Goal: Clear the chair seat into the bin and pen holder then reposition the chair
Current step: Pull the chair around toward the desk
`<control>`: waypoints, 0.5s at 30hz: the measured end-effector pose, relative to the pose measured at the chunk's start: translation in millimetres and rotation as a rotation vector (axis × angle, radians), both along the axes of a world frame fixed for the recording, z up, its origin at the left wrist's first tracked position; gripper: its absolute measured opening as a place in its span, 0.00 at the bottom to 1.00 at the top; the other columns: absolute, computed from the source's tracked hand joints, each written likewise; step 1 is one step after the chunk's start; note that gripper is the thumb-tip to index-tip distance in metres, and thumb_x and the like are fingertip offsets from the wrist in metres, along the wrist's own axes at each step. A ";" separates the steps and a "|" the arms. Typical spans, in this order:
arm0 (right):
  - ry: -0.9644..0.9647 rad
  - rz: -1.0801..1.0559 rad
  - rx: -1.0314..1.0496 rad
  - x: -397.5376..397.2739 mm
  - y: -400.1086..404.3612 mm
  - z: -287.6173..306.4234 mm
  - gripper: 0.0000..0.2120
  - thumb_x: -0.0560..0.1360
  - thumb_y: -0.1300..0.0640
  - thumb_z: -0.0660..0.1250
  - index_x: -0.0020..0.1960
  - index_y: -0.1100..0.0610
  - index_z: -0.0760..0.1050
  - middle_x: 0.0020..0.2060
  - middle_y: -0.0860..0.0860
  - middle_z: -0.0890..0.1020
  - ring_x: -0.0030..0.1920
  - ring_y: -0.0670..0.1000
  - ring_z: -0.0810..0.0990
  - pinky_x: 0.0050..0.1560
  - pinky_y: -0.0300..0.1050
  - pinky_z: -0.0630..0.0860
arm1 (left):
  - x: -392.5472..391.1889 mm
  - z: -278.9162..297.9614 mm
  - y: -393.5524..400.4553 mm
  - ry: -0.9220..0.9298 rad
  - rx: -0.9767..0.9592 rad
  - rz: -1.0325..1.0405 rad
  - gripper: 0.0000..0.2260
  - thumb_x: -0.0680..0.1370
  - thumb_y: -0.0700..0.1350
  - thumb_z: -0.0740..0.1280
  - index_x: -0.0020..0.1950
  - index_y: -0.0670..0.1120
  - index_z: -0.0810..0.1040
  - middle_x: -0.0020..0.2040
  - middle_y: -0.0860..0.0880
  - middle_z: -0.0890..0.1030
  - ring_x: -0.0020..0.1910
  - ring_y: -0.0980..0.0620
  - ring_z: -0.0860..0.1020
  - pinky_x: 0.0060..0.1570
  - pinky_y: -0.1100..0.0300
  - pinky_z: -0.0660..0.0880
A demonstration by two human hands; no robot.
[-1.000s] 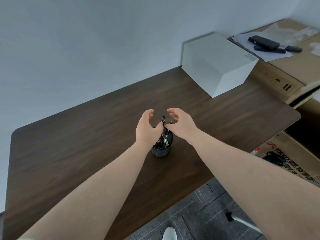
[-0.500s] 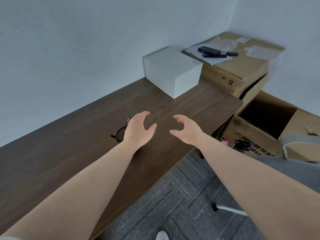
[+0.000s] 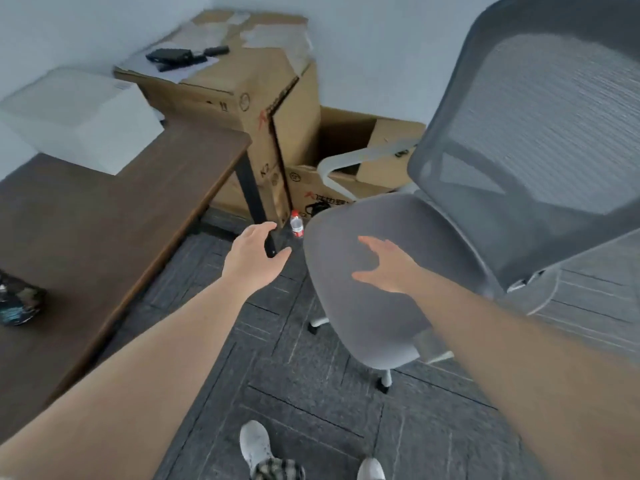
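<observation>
Left hand [image 3: 254, 256]: reaching forward over the carpet between the desk and the chair; grip wide, fingers spread, holding nothing.
Right hand [image 3: 388, 266]: palm down above the chair seat, grip wide and loose, holding nothing; whether it touches the seat cannot be told.
Chair [image 3: 485, 202]: grey, with a mesh back and a white frame and armrest, standing on the carpet to the right of the desk, well apart from it.
Chair seat [image 3: 377, 317]: grey cushion, nothing lying on the part that shows.
Pen holder [image 3: 15, 301]: dark round cup on the desk, near its front edge at the far left of the view, blurred; contents not clear.
Desk [image 3: 86, 237]: dark wood top with a black leg under its far right corner.
White box [image 3: 76, 119]: at the back of the desk, towards its far right corner.
Cardboard boxes [image 3: 242, 109]: stacked against the wall just beyond the desk's right end; dark flat items and papers lie on the top one, and a lower box behind the chair stands open.
Bottle [image 3: 296, 225]: small, clear, red label, upright on the floor beside the desk leg and the boxes.
Floor [image 3: 304, 403]: dark grey carpet tiles; two white shoes at the bottom edge.
</observation>
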State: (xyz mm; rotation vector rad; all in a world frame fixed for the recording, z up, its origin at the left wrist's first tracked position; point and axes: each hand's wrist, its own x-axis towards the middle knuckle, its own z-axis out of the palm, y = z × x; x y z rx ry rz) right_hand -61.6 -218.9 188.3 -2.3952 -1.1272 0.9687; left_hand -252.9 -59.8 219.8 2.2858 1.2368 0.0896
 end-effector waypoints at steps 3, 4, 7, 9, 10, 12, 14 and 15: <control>-0.053 -0.131 -0.092 50.5 -67.7 -10.6 0.35 0.75 0.49 0.66 0.77 0.43 0.52 0.76 0.45 0.61 0.78 0.52 0.49 0.75 0.61 0.54 | 59.4 -13.3 -50.8 0.010 -0.043 -0.117 0.30 0.75 0.56 0.66 0.74 0.54 0.60 0.75 0.51 0.63 0.73 0.46 0.63 0.68 0.45 0.67; -0.066 -0.171 -0.113 63.5 -87.2 -13.5 0.35 0.75 0.52 0.65 0.77 0.43 0.52 0.76 0.45 0.60 0.78 0.51 0.49 0.75 0.60 0.55 | 77.4 -17.8 -66.1 0.015 -0.063 -0.162 0.32 0.75 0.56 0.67 0.75 0.55 0.57 0.76 0.51 0.60 0.75 0.46 0.61 0.68 0.44 0.67; -0.104 -0.285 -0.152 90.5 -137.7 -22.0 0.36 0.74 0.57 0.63 0.77 0.42 0.51 0.77 0.46 0.58 0.78 0.52 0.51 0.76 0.60 0.53 | 124.7 -29.5 -111.3 0.041 -0.108 -0.300 0.35 0.75 0.57 0.66 0.77 0.57 0.51 0.79 0.50 0.53 0.77 0.46 0.54 0.70 0.43 0.64; -0.146 -0.310 -0.195 102.2 -164.8 -28.8 0.39 0.73 0.61 0.63 0.77 0.42 0.49 0.78 0.45 0.55 0.78 0.51 0.47 0.76 0.63 0.48 | 150.1 -36.0 -139.2 0.094 -0.105 -0.403 0.36 0.75 0.59 0.65 0.77 0.59 0.48 0.79 0.50 0.50 0.78 0.45 0.51 0.71 0.40 0.61; -0.169 -0.304 -0.221 107.2 -176.4 -33.6 0.41 0.72 0.64 0.62 0.77 0.42 0.47 0.78 0.45 0.54 0.78 0.51 0.45 0.75 0.65 0.45 | 160.7 -38.9 -152.0 0.131 -0.097 -0.457 0.36 0.75 0.60 0.64 0.77 0.59 0.46 0.80 0.50 0.49 0.78 0.45 0.49 0.71 0.38 0.60; -0.222 -0.258 -0.291 113.7 -196.4 -44.1 0.44 0.71 0.68 0.60 0.77 0.41 0.44 0.79 0.46 0.50 0.78 0.51 0.41 0.75 0.65 0.42 | 176.6 -45.6 -174.6 0.201 -0.099 -0.546 0.37 0.75 0.62 0.63 0.77 0.60 0.44 0.80 0.51 0.45 0.79 0.44 0.46 0.72 0.37 0.58; -0.268 -0.194 -0.341 118.0 -211.7 -54.7 0.47 0.69 0.70 0.59 0.77 0.40 0.41 0.79 0.48 0.46 0.78 0.53 0.39 0.75 0.66 0.43 | 186.5 -55.2 -194.2 0.250 -0.127 -0.614 0.39 0.74 0.63 0.63 0.76 0.61 0.43 0.80 0.52 0.43 0.78 0.44 0.43 0.72 0.36 0.57; -0.282 -0.182 -0.348 120.1 -217.6 -60.6 0.49 0.69 0.71 0.60 0.77 0.40 0.40 0.79 0.49 0.44 0.78 0.54 0.38 0.74 0.67 0.44 | 189.5 -61.0 -203.5 0.277 -0.142 -0.647 0.39 0.74 0.63 0.64 0.76 0.61 0.42 0.80 0.52 0.42 0.78 0.43 0.42 0.72 0.36 0.57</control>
